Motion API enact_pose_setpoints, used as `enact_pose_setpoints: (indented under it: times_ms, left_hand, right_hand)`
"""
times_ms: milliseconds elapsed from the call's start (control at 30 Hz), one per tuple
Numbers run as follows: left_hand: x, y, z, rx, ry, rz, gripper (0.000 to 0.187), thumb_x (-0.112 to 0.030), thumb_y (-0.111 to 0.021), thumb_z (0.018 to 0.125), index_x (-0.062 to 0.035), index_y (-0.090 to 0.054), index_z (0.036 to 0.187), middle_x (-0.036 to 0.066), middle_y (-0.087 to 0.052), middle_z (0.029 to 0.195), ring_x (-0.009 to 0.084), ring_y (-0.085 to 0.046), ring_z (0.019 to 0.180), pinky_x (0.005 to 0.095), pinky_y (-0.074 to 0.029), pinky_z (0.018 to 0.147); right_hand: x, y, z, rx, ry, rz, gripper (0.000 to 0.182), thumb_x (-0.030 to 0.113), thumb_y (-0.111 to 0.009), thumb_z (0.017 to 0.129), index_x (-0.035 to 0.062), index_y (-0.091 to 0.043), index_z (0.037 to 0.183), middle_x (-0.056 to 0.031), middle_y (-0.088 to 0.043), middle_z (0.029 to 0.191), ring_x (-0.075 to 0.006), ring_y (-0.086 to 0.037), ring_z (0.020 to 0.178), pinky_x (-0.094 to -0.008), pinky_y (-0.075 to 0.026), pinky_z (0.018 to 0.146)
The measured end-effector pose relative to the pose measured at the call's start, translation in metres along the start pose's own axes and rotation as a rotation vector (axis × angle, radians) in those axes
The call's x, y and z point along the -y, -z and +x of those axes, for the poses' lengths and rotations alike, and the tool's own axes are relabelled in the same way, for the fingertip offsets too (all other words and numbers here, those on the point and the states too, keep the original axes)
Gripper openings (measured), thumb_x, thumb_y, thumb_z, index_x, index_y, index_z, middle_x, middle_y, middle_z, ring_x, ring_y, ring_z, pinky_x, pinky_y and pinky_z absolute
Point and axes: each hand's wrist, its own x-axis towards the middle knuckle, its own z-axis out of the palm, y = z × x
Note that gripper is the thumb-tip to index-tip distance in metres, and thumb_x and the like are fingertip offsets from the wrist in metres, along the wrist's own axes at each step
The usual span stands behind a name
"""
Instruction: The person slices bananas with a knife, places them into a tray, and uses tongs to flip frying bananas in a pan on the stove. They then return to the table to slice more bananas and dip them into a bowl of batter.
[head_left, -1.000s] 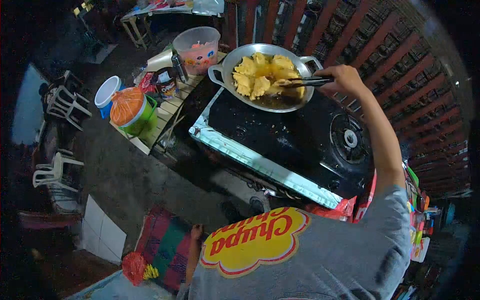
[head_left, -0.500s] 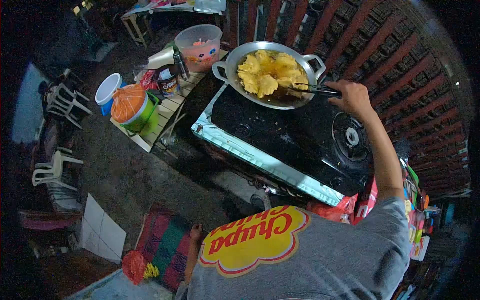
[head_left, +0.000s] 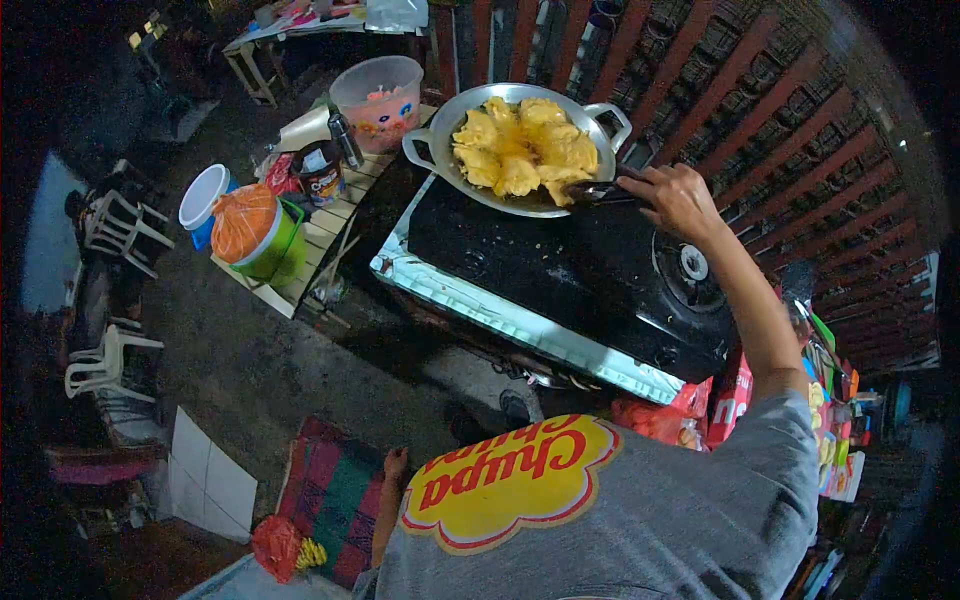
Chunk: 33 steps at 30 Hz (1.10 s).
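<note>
Right hand (head_left: 678,200): closed around dark tongs (head_left: 600,192), at the wok's near-right rim.
Tongs: tips reach over the wok's edge and touch a yellow piece at its right side.
Wok (head_left: 432,140): metal, two handles, on the stove's far-left burner.
Food (head_left: 520,150): yellow battered pieces in oil, filling the wok.
Stove (head_left: 560,270): black top, second burner bare to the right of the wok.
Left hand (head_left: 394,465): hangs low, well away from the wok, by the striped mat (head_left: 330,500); its grip cannot be made out.
Tub (head_left: 378,100): clear plastic, just left of the wok.
Green bucket (head_left: 260,235): orange cover, farther left of the wok.
</note>
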Motion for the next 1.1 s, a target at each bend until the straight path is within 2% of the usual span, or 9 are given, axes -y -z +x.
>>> enact_pose_setpoints:
  times_ms: [167, 267, 333, 433, 533, 633, 733, 933, 1100]
  left_hand:
    - [-0.014, 0.009, -0.01, -0.072, 0.075, -0.011, 0.042, -0.04, -0.053, 0.076, -0.0023, -0.056, 0.095, 0.019, -0.058, 0.092, 0.0307, -0.055, 0.09, 0.0365, -0.043, 0.076]
    - [-0.012, 0.015, -0.022, 0.03, 0.203, -0.056, 0.044, -0.039, -0.054, 0.075, -0.0009, -0.055, 0.096, 0.019, -0.057, 0.094, 0.0303, -0.055, 0.091, 0.0361, -0.043, 0.077]
    - [0.019, -0.004, -0.015, -0.012, -0.097, -0.066, 0.045, -0.038, -0.055, 0.074, 0.0009, -0.054, 0.098, 0.019, -0.057, 0.095, 0.0306, -0.055, 0.091, 0.0358, -0.043, 0.077]
    - [0.003, 0.0, -0.032, -0.016, 0.11, -0.039, 0.046, -0.038, -0.055, 0.075, 0.0021, -0.054, 0.096, 0.02, -0.057, 0.094, 0.0307, -0.054, 0.092, 0.0354, -0.043, 0.077]
    - [0.002, 0.0, -0.021, 0.197, 0.113, -0.462, 0.045, -0.038, -0.056, 0.074, 0.0024, -0.054, 0.094, 0.02, -0.058, 0.092, 0.0314, -0.056, 0.088, 0.036, -0.043, 0.074]
    - [-0.011, 0.01, -0.031, -0.092, 0.02, -0.095, 0.045, -0.039, -0.055, 0.075, 0.0014, -0.054, 0.095, 0.019, -0.059, 0.09, 0.0331, -0.057, 0.082, 0.0374, -0.044, 0.071]
    - [-0.011, 0.008, -0.028, 0.093, 0.185, -0.332, 0.046, -0.041, -0.053, 0.075, 0.0002, -0.054, 0.097, 0.017, -0.059, 0.089, 0.0342, -0.057, 0.081, 0.039, -0.045, 0.071]
    - [0.003, -0.004, -0.02, -0.029, 0.069, 0.096, 0.047, -0.041, -0.05, 0.076, -0.0011, -0.054, 0.1, 0.016, -0.059, 0.091, 0.0334, -0.055, 0.088, 0.0395, -0.044, 0.073]
    - [-0.018, 0.015, -0.039, -0.013, 0.065, -0.066, 0.046, -0.04, -0.049, 0.077, -0.0009, -0.054, 0.1, 0.017, -0.057, 0.096, 0.0327, -0.054, 0.091, 0.0377, -0.043, 0.076]
  right_hand:
    - [0.001, 0.037, 0.009, 0.207, -0.228, 0.077, 0.055, 0.024, -0.067, 0.059, 0.0224, -0.051, 0.112, -0.0072, -0.057, 0.086, -0.0254, -0.057, 0.076, -0.0354, -0.047, 0.065]
    - [0.007, 0.035, 0.015, 0.151, -0.313, 0.117, 0.057, 0.026, -0.067, 0.058, 0.0227, -0.05, 0.112, -0.0066, -0.057, 0.088, -0.0248, -0.057, 0.077, -0.0347, -0.047, 0.066]
    - [0.026, 0.022, 0.027, 0.116, -0.282, 0.081, 0.056, 0.026, -0.067, 0.058, 0.0206, -0.05, 0.112, -0.0073, -0.057, 0.088, -0.0242, -0.057, 0.076, -0.0347, -0.047, 0.066]
    - [0.044, -0.023, 0.044, -0.051, -0.151, 0.054, 0.052, 0.02, -0.067, 0.058, 0.017, -0.052, 0.108, -0.0067, -0.055, 0.086, -0.0234, -0.057, 0.075, -0.0347, -0.047, 0.064]
    - [0.047, -0.028, 0.053, -0.123, -0.101, 0.037, 0.051, 0.017, -0.067, 0.059, 0.0171, -0.052, 0.108, -0.0055, -0.056, 0.084, -0.0225, -0.058, 0.073, -0.0332, -0.047, 0.065]
    - [0.037, -0.023, 0.051, -0.084, -0.244, 0.211, 0.045, 0.02, -0.068, 0.059, 0.0176, -0.058, 0.103, -0.0047, -0.06, 0.089, -0.0194, -0.059, 0.08, -0.0301, -0.048, 0.069]
    - [0.015, -0.02, 0.049, 0.022, -0.391, 0.275, 0.045, 0.031, -0.066, 0.061, 0.0212, -0.057, 0.104, -0.0051, -0.061, 0.092, -0.0229, -0.059, 0.079, -0.0334, -0.047, 0.067]
    - [-0.022, -0.032, 0.054, 0.236, -0.621, 0.657, 0.05, 0.041, -0.065, 0.063, 0.0149, -0.058, 0.104, -0.0131, -0.059, 0.096, -0.0264, -0.055, 0.091, -0.033, -0.041, 0.079]
    - [-0.017, -0.03, 0.048, 0.212, -0.63, 0.645, 0.048, 0.04, -0.064, 0.064, 0.0147, -0.058, 0.104, -0.0129, -0.06, 0.094, -0.0261, -0.057, 0.088, -0.0338, -0.042, 0.077]
